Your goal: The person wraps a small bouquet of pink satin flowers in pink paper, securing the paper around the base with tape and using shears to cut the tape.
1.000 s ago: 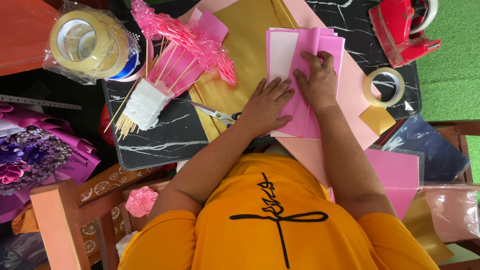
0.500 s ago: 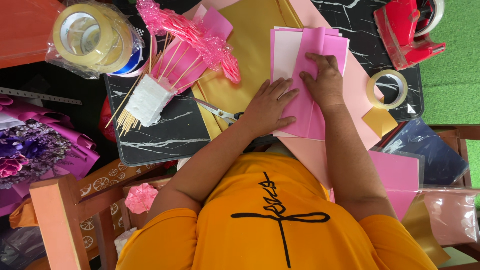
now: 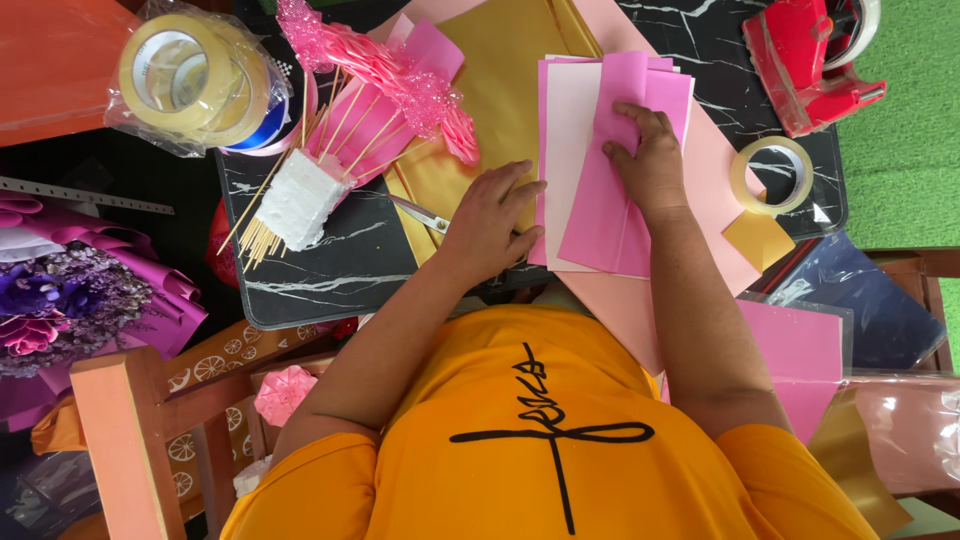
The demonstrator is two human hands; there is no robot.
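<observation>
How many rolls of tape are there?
3: a bagged roll top left, a loose roll by the right hand, a roll in the red dispenser. The bag may hide more.

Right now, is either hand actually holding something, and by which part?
Nothing is gripped. The right hand presses flat on the folded pink sheet; the left hand rests open at the left edge of the paper stack.

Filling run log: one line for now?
left hand: flat at pink paper stack edge | right hand: pressing folded pink sheet | nearby: scissors, tape roll
</observation>
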